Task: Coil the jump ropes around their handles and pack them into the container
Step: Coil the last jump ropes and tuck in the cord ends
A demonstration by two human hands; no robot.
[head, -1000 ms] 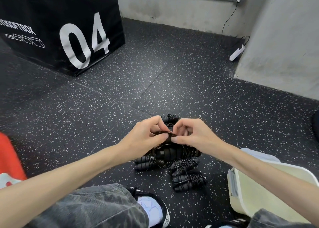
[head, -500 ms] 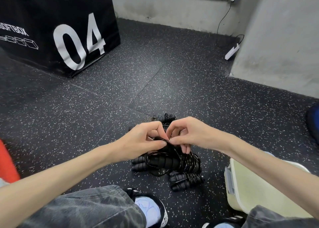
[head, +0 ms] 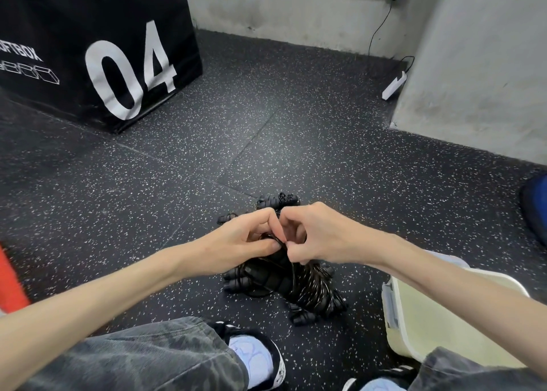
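Jump rope of thin black cord (head: 273,240) now sits pinched between left hand (head: 242,242) and right hand (head: 319,236), lowered closer to the coiled black bundles (head: 296,287) on the speckled floor; wrapping seems nearly finished, cream plastic container (head: 438,313) waiting alongside.

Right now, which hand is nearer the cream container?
Right. The right hand works the jump rope just up-left of the cream container, its forearm crossing the rim. The left hand sits farther left.

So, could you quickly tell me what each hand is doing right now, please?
Left hand: closed, pinching the black rope.
Right hand: closed, pinching the same rope.
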